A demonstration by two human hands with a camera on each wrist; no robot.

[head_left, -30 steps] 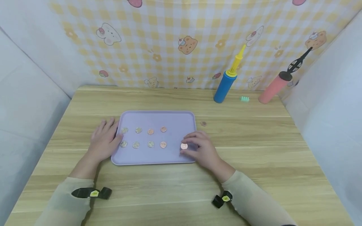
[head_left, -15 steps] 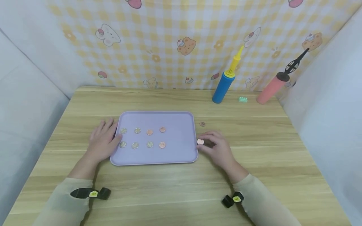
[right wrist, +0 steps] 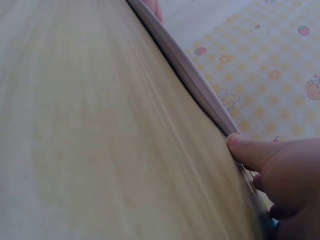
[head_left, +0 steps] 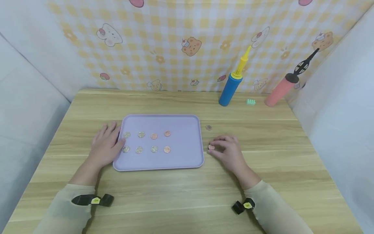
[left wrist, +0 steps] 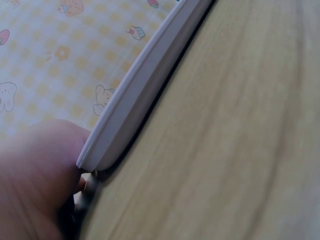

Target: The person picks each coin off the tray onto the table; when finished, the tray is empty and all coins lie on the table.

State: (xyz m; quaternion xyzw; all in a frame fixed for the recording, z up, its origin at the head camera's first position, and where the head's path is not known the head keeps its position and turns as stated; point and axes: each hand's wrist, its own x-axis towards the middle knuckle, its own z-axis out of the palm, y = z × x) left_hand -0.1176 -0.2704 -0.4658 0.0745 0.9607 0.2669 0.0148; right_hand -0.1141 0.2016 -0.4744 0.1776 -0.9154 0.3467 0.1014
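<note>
In the head view, my right hand [head_left: 229,152] pinches a copper-coloured coin [head_left: 211,147] between thumb and fingertips, low over the table just right of a lilac tray [head_left: 185,143]. My left hand [head_left: 105,148] rests at the tray's left side, fingers stretched out on the table and thumb over the rim. Two rows of coins lie in the tray: silver-coloured ones [head_left: 139,149] on the left, copper-coloured ones [head_left: 167,149] mostly toward the middle. Another brownish coin [head_left: 208,127] lies on the table beyond my right hand. In the right wrist view, the coin is hidden behind the thumb [right wrist: 250,150].
On the wooden table [head_left: 163,195], a blue hand pump [head_left: 230,89] with a yellow nozzle stands at the back right. Beside it are a small mint-green toy brick [head_left: 250,102] and a pink pump [head_left: 279,93] with a black top. A checked cloth [head_left: 163,39] hangs behind.
My right hand has carried the copper-coloured coin from over the tray's right part, rightward past the rim, to just above the table. The left hand stays at the tray's left edge.
</note>
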